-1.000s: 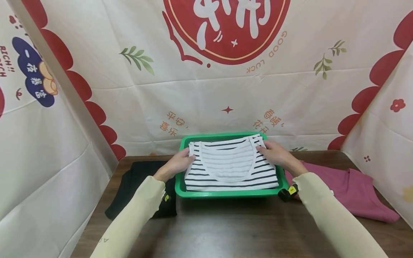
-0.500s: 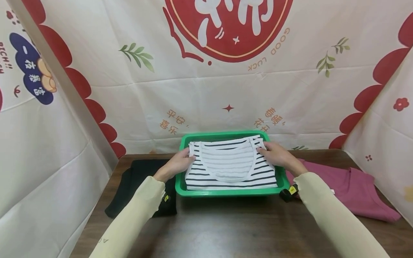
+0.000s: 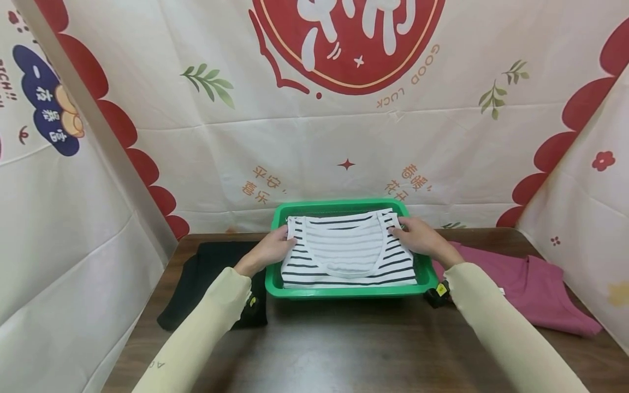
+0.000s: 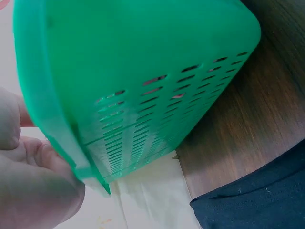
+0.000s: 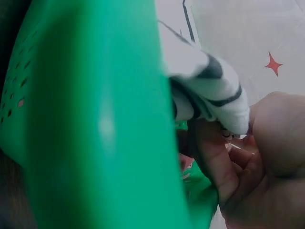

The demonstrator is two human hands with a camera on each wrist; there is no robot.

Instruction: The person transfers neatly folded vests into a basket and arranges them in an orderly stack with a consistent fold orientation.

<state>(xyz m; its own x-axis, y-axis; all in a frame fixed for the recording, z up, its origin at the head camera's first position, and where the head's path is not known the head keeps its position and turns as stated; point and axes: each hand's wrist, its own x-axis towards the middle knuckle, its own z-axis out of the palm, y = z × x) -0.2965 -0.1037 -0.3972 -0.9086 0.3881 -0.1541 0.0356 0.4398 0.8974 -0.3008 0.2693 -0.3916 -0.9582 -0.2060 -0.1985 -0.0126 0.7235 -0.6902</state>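
A folded white top with dark stripes lies inside the green plastic basket, its wide round neckline facing up. My left hand pinches the top's left edge, thumb above, over the basket's left rim. On the other side, my right hand holds the right edge; in the right wrist view the striped cloth is bunched between thumb and fingers. The left wrist view shows the basket's slotted side wall beside my left hand, whose fingertips are hidden behind the rim.
Folded black cloth lies left of the basket on the brown wooden table. A dusty-pink garment lies to the right, partly under my right forearm. A printed white fabric backdrop stands close behind the basket.
My right hand has shifted slightly left, drawing the top's right edge inward, so more of the basket's inner right side shows. The left hand keeps its place.
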